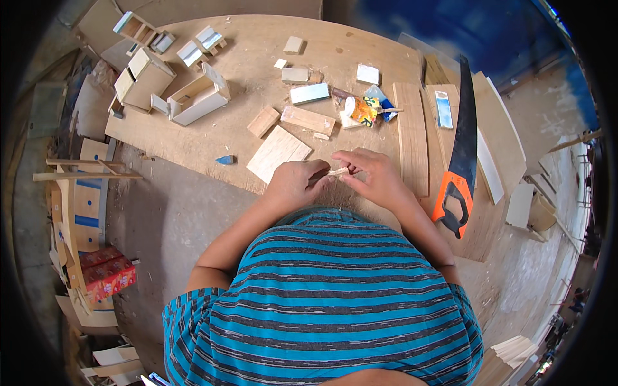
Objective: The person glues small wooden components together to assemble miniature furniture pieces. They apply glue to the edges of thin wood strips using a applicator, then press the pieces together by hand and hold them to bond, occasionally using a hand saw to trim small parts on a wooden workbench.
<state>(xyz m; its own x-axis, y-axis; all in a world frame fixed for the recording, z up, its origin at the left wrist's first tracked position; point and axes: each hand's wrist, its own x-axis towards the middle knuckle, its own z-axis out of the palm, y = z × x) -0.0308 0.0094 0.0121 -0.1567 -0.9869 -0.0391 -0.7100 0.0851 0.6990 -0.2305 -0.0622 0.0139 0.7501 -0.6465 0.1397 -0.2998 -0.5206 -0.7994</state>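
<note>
The little wood piece is pinched in the fingers of the left hand and right hand, over the worktop by its near edge. Probably best gripped lightly from both ends; thin stuff's easily snapped.

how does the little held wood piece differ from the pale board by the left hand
The little wood piece is held between the left hand and right hand, while the pale board lies on the table. The little wood piece is narrow; the pale board is broad. Both look pale.
</note>
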